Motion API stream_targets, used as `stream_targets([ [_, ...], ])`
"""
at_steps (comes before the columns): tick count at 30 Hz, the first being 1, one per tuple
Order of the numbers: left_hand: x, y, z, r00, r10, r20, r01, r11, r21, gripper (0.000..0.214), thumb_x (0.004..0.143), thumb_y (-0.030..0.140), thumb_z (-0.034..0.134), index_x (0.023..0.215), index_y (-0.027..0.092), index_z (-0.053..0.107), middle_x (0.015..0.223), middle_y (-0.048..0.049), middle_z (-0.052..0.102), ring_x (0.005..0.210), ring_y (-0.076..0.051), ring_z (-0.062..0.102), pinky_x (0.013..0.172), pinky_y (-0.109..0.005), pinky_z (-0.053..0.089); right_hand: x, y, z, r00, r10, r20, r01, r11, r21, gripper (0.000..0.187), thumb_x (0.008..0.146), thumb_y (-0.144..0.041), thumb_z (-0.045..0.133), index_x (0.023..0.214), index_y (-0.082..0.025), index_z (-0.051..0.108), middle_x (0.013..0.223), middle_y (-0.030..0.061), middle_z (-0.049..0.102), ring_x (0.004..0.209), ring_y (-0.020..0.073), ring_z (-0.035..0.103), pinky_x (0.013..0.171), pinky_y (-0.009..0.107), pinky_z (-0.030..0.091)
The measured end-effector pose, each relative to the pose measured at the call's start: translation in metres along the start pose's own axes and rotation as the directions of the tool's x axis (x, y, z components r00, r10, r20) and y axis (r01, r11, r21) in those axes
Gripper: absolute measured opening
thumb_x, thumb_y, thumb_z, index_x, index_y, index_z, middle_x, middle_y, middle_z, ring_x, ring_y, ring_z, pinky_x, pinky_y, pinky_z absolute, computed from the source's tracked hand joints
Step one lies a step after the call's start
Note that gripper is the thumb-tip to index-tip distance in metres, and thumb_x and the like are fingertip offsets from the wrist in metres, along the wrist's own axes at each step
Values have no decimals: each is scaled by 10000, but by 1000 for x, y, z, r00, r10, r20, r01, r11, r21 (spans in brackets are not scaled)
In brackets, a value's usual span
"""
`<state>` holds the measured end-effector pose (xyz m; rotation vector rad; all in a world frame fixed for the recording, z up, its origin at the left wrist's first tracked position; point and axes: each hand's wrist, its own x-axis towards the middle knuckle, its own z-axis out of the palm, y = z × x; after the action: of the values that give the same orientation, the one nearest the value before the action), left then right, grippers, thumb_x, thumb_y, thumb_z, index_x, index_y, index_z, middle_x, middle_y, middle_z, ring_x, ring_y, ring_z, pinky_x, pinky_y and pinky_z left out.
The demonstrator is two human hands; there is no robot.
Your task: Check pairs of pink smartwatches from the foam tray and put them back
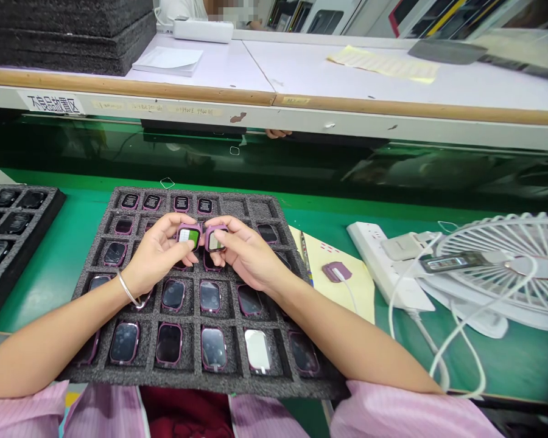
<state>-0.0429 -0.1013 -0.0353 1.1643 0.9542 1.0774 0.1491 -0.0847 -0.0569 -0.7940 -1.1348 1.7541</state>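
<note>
My left hand grips a purple smartwatch body whose lit screen shows white and green; the thumb rests on its face. Close beside it, my right hand pinches a second purple smartwatch body, also lit, thumb on the screen. Both hands are above a dark grey foam tray. Rows of purple watch bodies lie face up in its square pockets, such as a dark one in the front row and a bright one to its right. Several pockets are hidden under my hands and forearms.
Another foam tray of watches stands at left. On the right are a yellow sheet bearing a purple piece on a cable, a pen, a white power strip and a white fan. A shelf runs behind.
</note>
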Motion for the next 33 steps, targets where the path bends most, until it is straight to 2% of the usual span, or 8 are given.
stream_targets([
  [2,0,1,0,1000,-18,-11,18,1000,2,307,820,299,727,1049,178,562,883,12,684,556,-97,683,545,-221,571,0,0,0,1000,7,4,-7,1000,4,398,843,-460,834,1070,-203,632,855,7,695,558,99,546,519,229,408],
  [4,0,1,1,999,-18,-28,18,1000,-2,299,841,328,720,1041,176,557,863,14,685,540,-95,678,531,-219,568,0,0,0,1000,-5,7,5,1000,0,429,815,-443,870,1082,-207,630,870,11,705,564,97,541,521,226,404],
  [11,1,-3,0,999,42,-27,-42,999,0,384,746,155,742,1084,182,561,914,23,669,592,-76,689,549,-179,562,1,1,0,999,-34,14,34,999,-1,447,753,-233,870,1125,-224,622,933,8,713,596,95,542,552,230,441],
  [18,1,-5,-1,1000,30,2,-30,998,-50,475,695,83,731,1118,191,547,991,16,673,637,-77,708,592,-186,588,1,0,1,999,-43,-12,43,999,3,500,692,-154,841,1137,-233,627,944,-4,692,613,98,550,561,231,452],
  [21,0,-3,0,1000,20,15,-19,998,-54,435,726,120,750,1114,184,561,963,19,684,638,-90,726,615,-199,606,0,-1,2,999,-37,-32,36,999,-9,457,723,-222,862,1115,-226,628,916,-4,693,596,93,523,552,228,425],
  [23,0,-1,-1,1000,-1,24,2,999,-53,352,794,211,750,1096,175,573,930,15,691,615,-102,729,597,-209,609,0,-1,1,999,-31,-34,30,999,-19,403,782,-348,870,1077,-215,628,875,3,690,590,93,501,535,221,395],
  [26,-1,1,-1,1000,-16,26,17,998,-62,297,860,292,722,1088,170,575,899,14,696,593,-109,729,577,-214,610,0,0,0,999,-26,-26,25,999,-35,434,816,-486,864,1049,-210,623,839,12,682,589,99,479,519,221,364],
  [33,0,-3,-2,999,5,42,-2,996,-84,368,820,156,718,1153,179,563,1032,-10,701,665,-115,758,658,-225,637,0,0,1,998,-49,-25,48,998,-44,445,745,-297,883,1091,-224,612,903,4,669,618,104,474,541,230,388],
])
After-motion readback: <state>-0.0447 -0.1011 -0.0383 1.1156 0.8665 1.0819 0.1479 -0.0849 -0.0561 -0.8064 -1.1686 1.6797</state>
